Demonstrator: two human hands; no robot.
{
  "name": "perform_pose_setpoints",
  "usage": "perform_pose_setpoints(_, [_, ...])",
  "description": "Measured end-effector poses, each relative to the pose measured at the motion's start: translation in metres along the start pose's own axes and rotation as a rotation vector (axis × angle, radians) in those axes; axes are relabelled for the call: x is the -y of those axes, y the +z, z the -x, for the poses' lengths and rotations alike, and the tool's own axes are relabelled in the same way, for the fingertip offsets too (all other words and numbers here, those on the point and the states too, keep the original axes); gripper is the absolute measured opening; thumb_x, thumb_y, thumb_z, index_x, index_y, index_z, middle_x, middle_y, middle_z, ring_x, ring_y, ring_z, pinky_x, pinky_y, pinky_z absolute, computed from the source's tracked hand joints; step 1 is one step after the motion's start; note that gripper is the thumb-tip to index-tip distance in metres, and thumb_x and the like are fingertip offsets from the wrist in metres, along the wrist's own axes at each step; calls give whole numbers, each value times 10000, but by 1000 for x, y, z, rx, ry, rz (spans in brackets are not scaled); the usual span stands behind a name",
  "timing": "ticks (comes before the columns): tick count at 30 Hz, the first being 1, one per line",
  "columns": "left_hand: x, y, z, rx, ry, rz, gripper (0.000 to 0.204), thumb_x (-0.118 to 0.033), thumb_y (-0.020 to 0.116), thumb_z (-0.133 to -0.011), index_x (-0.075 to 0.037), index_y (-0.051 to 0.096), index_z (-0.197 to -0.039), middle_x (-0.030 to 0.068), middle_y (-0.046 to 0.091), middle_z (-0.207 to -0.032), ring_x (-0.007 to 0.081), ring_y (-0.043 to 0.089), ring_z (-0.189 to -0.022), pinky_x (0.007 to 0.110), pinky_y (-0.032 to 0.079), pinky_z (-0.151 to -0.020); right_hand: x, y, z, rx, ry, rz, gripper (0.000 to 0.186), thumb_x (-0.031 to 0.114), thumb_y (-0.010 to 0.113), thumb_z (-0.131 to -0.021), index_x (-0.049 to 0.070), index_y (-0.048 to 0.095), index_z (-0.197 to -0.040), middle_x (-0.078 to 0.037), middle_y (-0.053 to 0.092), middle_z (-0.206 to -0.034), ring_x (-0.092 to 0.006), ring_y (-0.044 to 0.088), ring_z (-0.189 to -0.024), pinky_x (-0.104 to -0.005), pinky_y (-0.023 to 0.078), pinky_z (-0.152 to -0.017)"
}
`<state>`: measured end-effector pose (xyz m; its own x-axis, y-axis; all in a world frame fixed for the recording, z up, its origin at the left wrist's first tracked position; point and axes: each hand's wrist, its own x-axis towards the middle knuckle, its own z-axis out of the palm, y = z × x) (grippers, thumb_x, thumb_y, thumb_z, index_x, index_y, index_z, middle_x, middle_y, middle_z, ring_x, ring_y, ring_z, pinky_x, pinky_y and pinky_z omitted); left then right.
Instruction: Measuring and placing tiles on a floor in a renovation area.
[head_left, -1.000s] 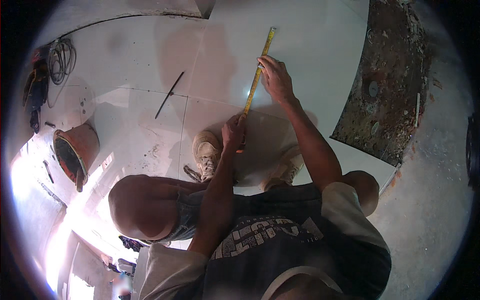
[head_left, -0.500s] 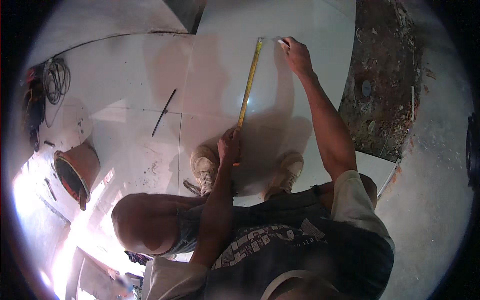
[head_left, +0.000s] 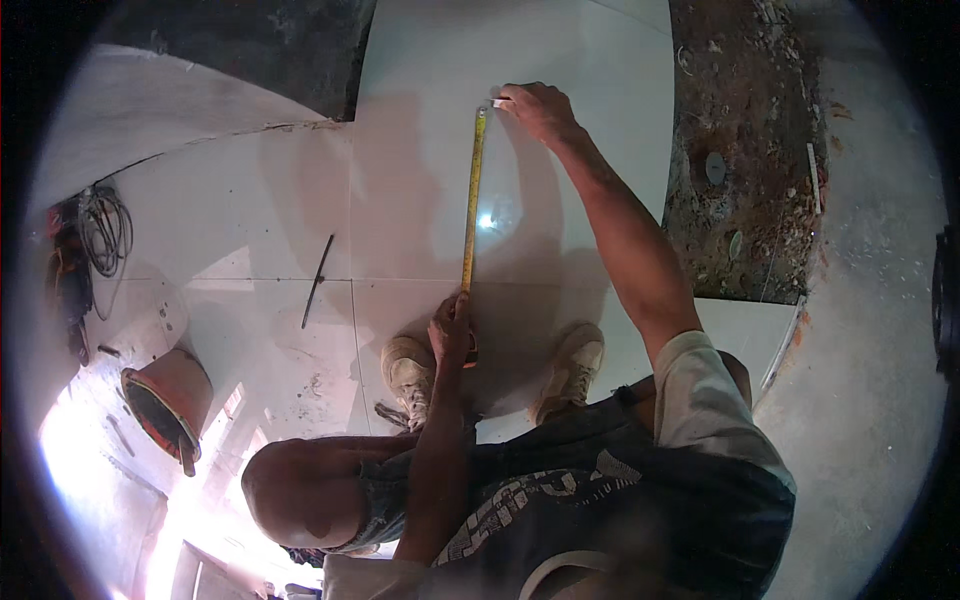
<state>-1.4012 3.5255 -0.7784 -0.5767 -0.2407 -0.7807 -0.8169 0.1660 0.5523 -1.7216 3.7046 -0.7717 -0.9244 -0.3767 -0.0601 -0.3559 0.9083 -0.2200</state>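
A yellow tape measure (head_left: 472, 200) lies stretched along a large white floor tile (head_left: 580, 150), running away from me. My left hand (head_left: 450, 330) pins its near end to the tile between my two shoes (head_left: 410, 375). At the tape's far tip, my right hand (head_left: 538, 108) is stretched out with its fingers pinched on a small white marking piece (head_left: 499, 102) that touches the tile.
An orange bucket (head_left: 165, 400) lies tilted at the left. A thin dark rod (head_left: 318, 280) rests on the tiles near a joint. Coiled cables (head_left: 100, 230) sit far left. Rough bare ground (head_left: 740, 150) borders the tile at the right, and dark bare ground at the top left.
My right hand has slid farther away along the tile to the tape's tip. More of the tape's length shows now. My left hand stays on the near end.
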Motion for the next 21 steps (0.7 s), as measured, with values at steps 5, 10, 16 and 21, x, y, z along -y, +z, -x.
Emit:
perform_pose_setpoints(5, [7, 3, -7, 44, -9, 51, 352, -369, 543, -897, -45, 668, -955, 40, 580, -570, 111, 545, -498, 305, 427, -500, 11, -1, -4, 94, 14, 53, 214, 366, 519, -894, 176, 614, -921, -42, 658, -805, -257, 643, -762, -393, 513, -655])
perform_pose_setpoints(10, [9, 3, -5, -6, 4, 29, 349, -367, 559, -892, -39, 665, -954, 56, 579, -574, 120, 551, -503, 312, 435, -511, 14, 0, -5, 88, -2, 54, 202, 357, 510, -894, 200, 621, -957, -19, 658, -808, -247, 645, -767, -385, 507, -655])
perform_pose_setpoints(16, [-3, -1, 1, -27, 25, -70, 352, -367, 560, -891, -49, 664, -1000, 60, 599, -600, 133, 577, -534, 325, 451, -532, 13, 5, -3, 114, 26, 46, 184, 329, 517, -893, 205, 619, -982, 3, 660, -850, -221, 642, -812, -369, 496, -708])
perform_pose_setpoints(21, [-8, -3, 3, -24, 60, -73, 362, -371, 557, -890, -50, 659, -1024, 69, 608, -609, 140, 587, -545, 328, 456, -540, 15, 4, -3, 138, 48, 66, 172, 303, 508, -904, 201, 617, -989, 7, 658, -852, -220, 642, -808, -360, 493, -705])
